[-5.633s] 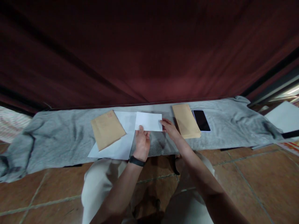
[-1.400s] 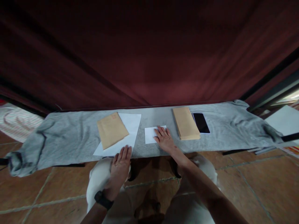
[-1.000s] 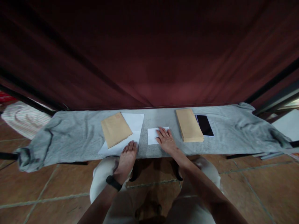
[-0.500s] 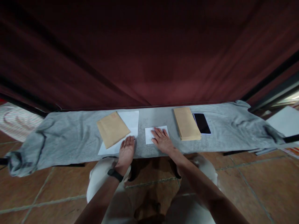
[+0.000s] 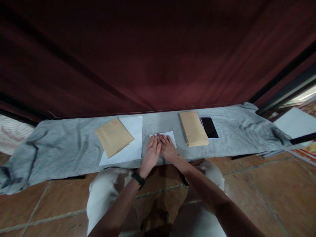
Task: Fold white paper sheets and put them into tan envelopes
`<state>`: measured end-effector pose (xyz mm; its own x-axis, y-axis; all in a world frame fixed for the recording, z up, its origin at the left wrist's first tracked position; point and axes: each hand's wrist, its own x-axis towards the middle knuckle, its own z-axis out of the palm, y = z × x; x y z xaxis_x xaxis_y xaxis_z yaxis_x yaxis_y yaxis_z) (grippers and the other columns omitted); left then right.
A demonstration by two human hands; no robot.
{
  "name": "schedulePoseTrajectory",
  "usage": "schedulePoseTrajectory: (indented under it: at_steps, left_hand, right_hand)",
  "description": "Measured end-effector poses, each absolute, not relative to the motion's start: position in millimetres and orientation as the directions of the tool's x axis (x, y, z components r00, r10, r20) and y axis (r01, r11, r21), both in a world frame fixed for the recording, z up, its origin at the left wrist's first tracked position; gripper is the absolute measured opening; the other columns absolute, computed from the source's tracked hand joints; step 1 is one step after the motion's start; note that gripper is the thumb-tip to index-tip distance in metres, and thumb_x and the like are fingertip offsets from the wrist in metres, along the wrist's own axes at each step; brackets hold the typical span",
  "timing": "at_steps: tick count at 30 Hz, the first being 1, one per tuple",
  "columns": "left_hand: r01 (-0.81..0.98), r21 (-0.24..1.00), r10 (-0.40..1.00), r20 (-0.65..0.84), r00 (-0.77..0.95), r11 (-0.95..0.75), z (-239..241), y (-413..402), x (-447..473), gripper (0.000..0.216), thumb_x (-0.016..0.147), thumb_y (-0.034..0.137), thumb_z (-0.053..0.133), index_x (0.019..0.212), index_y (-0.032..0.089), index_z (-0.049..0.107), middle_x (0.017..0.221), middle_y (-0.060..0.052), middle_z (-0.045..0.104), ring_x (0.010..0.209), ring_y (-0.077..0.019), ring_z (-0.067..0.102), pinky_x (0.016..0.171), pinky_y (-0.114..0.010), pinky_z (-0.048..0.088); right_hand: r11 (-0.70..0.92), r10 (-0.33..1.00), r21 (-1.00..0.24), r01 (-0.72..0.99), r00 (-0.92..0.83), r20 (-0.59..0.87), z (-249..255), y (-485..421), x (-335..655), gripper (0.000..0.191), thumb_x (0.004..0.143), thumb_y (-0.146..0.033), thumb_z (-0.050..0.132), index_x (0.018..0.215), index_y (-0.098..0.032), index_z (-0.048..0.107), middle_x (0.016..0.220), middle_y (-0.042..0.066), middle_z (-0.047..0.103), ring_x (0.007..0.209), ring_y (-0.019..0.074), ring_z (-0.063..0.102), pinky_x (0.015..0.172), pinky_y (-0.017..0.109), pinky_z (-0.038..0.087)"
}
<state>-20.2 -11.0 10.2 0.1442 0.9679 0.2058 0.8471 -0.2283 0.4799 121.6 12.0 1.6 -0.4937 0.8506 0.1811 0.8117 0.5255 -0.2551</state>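
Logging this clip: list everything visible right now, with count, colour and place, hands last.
small flat paper rectangle: one, white, beneath both hands
large paper sheet: at least one, white, left of the hands
flat paper envelope with reddish mark: at least one, brown, on the large sheet
stack of paper envelopes: one stack, brown, right of the hands
rectangular phone: one, black screen, beside the stack's right
long cloth: one, grey, under these things
hanging fabric: dark red, behind the cloth
striped fabric: pale, far left
floor tiles: several, orange-brown, below
wristband: one, black, left wrist
trouser legs: two, pale, below
left hand, right hand: one each, bare, centre
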Motion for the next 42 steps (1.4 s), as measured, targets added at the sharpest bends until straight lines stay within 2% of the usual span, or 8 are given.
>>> schedulePoseTrajectory:
  at_steps: [3,7,15,23,33,37,40,42]
  left_hand:
    - [0.909,0.371,0.976,0.177,0.13,-0.189,3.2,3.0,4.8,0.061,0.105,0.041,0.026,0.151,0.004,0.041,0.159,-0.02,0.041,0.151,-0.0273,0.032,0.123,-0.049,0.031]
    - [0.952,0.25,0.974,0.187,0.129,-0.175,-4.8,3.2,4.7,0.062,0.105,0.042,0.026,0.152,0.004,0.041,0.16,-0.018,0.04,0.153,-0.0267,0.027,0.125,-0.048,0.027]
    - [0.969,0.184,0.972,0.197,0.129,-0.165,-9.1,-3.0,-2.5,0.062,0.104,0.037,0.028,0.154,0.003,0.036,0.162,-0.019,0.035,0.154,-0.0279,0.026,0.125,-0.048,0.027]
    - [0.968,0.2,0.977,0.182,0.115,-0.151,-6.6,-3.8,-0.4,0.061,0.103,0.036,0.03,0.155,0.005,0.036,0.163,-0.017,0.034,0.154,-0.0265,0.025,0.125,-0.046,0.025]
    - [0.942,0.297,0.975,0.202,0.097,-0.155,-10.0,-2.5,-1.0,0.062,0.101,0.034,0.033,0.156,0.006,0.034,0.162,-0.019,0.035,0.154,-0.0279,0.026,0.124,-0.05,0.026]
    - [0.941,0.294,0.975,0.193,0.111,-0.166,-6.1,-3.4,-1.6,0.061,0.1,0.031,0.032,0.155,0.005,0.034,0.161,-0.02,0.036,0.154,-0.0281,0.026,0.124,-0.051,0.025]
    - [0.941,0.281,0.972,0.192,0.134,-0.186,-4.1,-4.5,-2.1,0.06,0.099,0.025,0.03,0.155,0.004,0.035,0.161,-0.02,0.037,0.154,-0.0273,0.026,0.124,-0.051,0.023]
    - [0.946,0.266,0.973,0.184,0.139,-0.185,-3.1,-5.2,-1.9,0.06,0.098,0.023,0.03,0.154,0.003,0.036,0.161,-0.02,0.038,0.154,-0.0271,0.026,0.125,-0.049,0.023]
  right_hand:
    - [0.501,0.864,-0.223,0.836,-0.468,0.184,-4.0,12.1,124.7,0.053,0.102,-0.02,0.042,0.154,-0.011,0.042,0.162,0.015,0.035,0.149,0.0275,0.036,0.125,0.048,0.021]
    - [0.427,0.897,-0.227,0.875,-0.379,0.226,-11.9,13.9,133.3,0.051,0.103,-0.021,0.039,0.154,-0.016,0.043,0.162,0.013,0.036,0.149,0.0273,0.037,0.124,0.049,0.023]
    - [0.274,0.937,-0.223,0.936,-0.208,0.279,-21.9,14.8,153.6,0.055,0.106,-0.037,0.037,0.153,-0.009,0.042,0.159,0.017,0.039,0.147,0.0311,0.038,0.121,0.054,0.025]
    - [0.214,0.941,-0.207,0.955,-0.145,0.305,-23.8,11.5,158.0,0.058,0.107,-0.039,0.032,0.154,-0.006,0.039,0.157,0.019,0.041,0.146,0.0315,0.04,0.12,0.052,0.026]
    - [0.134,0.976,-0.166,0.977,-0.101,0.196,-7.7,8.7,162.1,0.057,0.106,-0.034,0.033,0.155,-0.004,0.037,0.159,0.021,0.038,0.147,0.0305,0.039,0.12,0.049,0.03]
    - [0.266,0.944,-0.165,0.95,-0.222,0.243,-0.5,12.2,148.0,0.055,0.105,-0.03,0.034,0.155,-0.008,0.038,0.161,0.018,0.037,0.148,0.0309,0.036,0.121,0.051,0.028]
    - [0.388,0.915,-0.155,0.909,-0.359,0.186,1.1,15.9,137.7,0.05,0.106,-0.028,0.034,0.154,-0.015,0.042,0.163,0.013,0.035,0.149,0.0263,0.036,0.122,0.047,0.028]
    - [0.398,0.915,-0.157,0.904,-0.378,0.142,0.2,17.4,136.4,0.049,0.106,-0.027,0.032,0.152,-0.016,0.045,0.162,0.012,0.037,0.149,0.024,0.037,0.122,0.045,0.029]
